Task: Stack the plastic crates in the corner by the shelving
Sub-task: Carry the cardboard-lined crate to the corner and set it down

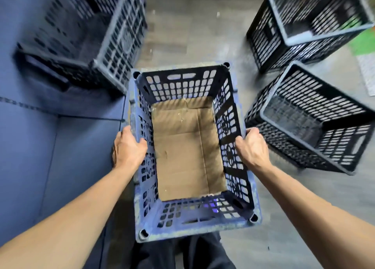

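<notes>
A blue plastic crate [182, 82] with lattice walls is held in front of me, its opening facing up. A sheet of brown cardboard [186, 147] lines its bottom. My left hand [128, 147] grips the crate's left rim, fingers hooked over the edge. On the opposite rim my right hand [252, 146] is closed the same way. A grey-blue crate [119, 43] stands at the upper left against a dark blue wall. Two black crates rest on the floor at the right, one far [304, 17], one nearer [316, 118].
The dark blue wall or panel [40, 147] runs along the whole left side. Grey flooring [192, 31] stretches between the crates ahead. A green and white mat [365, 43] lies at the far right edge. My dark trousers [182, 252] show below the held crate.
</notes>
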`<state>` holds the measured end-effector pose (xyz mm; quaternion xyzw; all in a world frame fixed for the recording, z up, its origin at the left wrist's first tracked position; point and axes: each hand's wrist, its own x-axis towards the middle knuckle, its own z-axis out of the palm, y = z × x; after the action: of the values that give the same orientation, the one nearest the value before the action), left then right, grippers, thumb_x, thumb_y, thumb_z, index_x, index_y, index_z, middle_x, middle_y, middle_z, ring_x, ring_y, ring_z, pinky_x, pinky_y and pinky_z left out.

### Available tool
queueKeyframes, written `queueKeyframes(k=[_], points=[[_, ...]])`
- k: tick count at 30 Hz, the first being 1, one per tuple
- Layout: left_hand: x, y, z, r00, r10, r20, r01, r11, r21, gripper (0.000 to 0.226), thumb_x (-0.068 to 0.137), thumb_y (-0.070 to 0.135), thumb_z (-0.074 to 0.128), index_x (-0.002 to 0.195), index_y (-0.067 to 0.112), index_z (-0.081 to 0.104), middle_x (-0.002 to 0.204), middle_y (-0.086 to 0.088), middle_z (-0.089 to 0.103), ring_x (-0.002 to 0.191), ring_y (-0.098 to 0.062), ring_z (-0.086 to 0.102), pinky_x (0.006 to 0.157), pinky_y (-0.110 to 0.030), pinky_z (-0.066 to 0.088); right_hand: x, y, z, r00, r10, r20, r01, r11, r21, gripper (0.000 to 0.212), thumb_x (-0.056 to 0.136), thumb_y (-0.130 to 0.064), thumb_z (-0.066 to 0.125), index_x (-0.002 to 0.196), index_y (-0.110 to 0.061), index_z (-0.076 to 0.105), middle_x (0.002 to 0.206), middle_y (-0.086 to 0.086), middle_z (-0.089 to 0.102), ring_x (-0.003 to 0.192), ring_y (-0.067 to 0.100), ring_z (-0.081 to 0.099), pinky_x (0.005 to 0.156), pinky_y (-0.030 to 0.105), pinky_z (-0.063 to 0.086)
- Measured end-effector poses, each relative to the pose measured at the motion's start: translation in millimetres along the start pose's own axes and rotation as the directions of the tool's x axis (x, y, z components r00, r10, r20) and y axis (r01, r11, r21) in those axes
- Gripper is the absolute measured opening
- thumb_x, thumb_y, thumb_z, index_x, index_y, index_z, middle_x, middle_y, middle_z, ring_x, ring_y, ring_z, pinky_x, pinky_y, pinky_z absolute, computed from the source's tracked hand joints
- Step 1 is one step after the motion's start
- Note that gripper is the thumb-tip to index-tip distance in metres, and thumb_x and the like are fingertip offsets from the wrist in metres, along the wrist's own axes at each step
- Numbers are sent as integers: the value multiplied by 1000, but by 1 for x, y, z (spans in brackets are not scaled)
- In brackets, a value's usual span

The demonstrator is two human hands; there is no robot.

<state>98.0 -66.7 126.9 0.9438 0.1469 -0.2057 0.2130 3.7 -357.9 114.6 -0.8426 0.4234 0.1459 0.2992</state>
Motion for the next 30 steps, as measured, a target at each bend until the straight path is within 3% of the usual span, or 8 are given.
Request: queueKeyframes(k=[4,9,12,15,19,22,26,30], points=[[-42,64,-84,987,147,-58,-144,988,45,56,93,24,55,144,9,38,135,-15,47,125,-34,44,97,-41,40,-34,-28,-92,990,-103,-98,100,994,-33,26,88,-25,44,106,-8,52,111,18,63,99,37,59,83,41,46],[-105,123,-178,927,315,-202,-303,949,85,44,93,19,55,133,4,44,113,-15,48,87,-30,50,70,-35,39,-85,-57,-200,940,-241,-241,234,971,-58,20,91,-26,41,100,-13,52,99,12,65,85,32,61,78,45,51],[-132,148,-221,890,376,-258,-374,926,62,42,92,12,55,131,2,44,106,-14,45,81,-27,46,68,-33,38,-111,-70,-254,899,-335,-281,331,941,-63,14,93,-25,40,90,-13,48,86,7,60,72,27,57,72,48,52],[-155,164,-257,862,414,-293,-419,907,47,25,91,10,54,114,2,49,101,-13,47,80,-29,51,65,-33,40,-134,-81,-299,867,-391,-309,397,916,-46,15,94,-21,42,83,-12,44,78,9,56,65,25,52,64,48,51],[-178,178,-288,857,401,-323,-414,910,31,11,91,7,53,95,0,46,94,-14,46,72,-24,47,54,-32,36,-154,-93,-336,847,-408,-340,434,901,2,15,95,-19,44,86,-8,47,82,12,58,66,21,48,61,40,49],[-191,185,-307,835,426,-349,-445,895,30,11,90,6,54,90,1,44,90,-11,45,73,-27,50,62,-34,42,-165,-103,-354,845,-401,-354,435,900,21,16,96,-20,45,86,-8,48,83,12,58,65,18,45,57,32,42],[-202,194,-335,833,430,-348,-462,887,-9,20,90,7,56,91,17,38,94,-9,45,80,-30,56,71,-36,48,-183,-115,-372,844,-420,-335,448,894,8,17,96,-23,45,85,-10,48,81,9,59,70,26,56,58,37,45],[-186,194,-362,829,419,-370,-459,888,-23,9,81,8,56,75,4,50,78,-14,55,66,-34,57,55,-31,44,-201,-133,-384,816,-437,-378,485,874,36,20,93,-23,48,81,-8,48,79,8,58,68,26,53,57,37,41]])
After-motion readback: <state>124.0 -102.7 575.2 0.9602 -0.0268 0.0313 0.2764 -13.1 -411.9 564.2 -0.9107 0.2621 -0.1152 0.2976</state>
